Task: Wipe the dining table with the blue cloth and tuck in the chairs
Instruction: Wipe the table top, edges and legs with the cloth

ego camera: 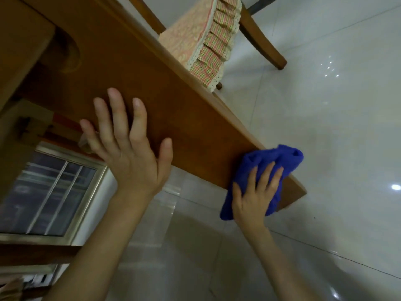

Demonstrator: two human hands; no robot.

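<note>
Pressing the blue cloth [271, 161] against the near end of the dining table [195, 131], bunched and overhanging the edge, under the right hand [253, 198], fingers lying straight and spread, not curling round it. Bracing the left hand [132, 153] flat on bare wood nearby, fingers splayed, holding nothing. Catching a cushioned chair [260, 43] beyond the far edge, on pale floor tiles [325, 116].

Dim, flat indoor light with a cool cast. The glossy floor tiles [325, 127] show small point glare at centre right and at the right edge. Window [50, 192] at lower left is dark. Soft shadow on the floor at bottom centre. Dining table [173, 105] goes soft at upper left. Frame tilted, with wide-angle stretch at the edges.
</note>
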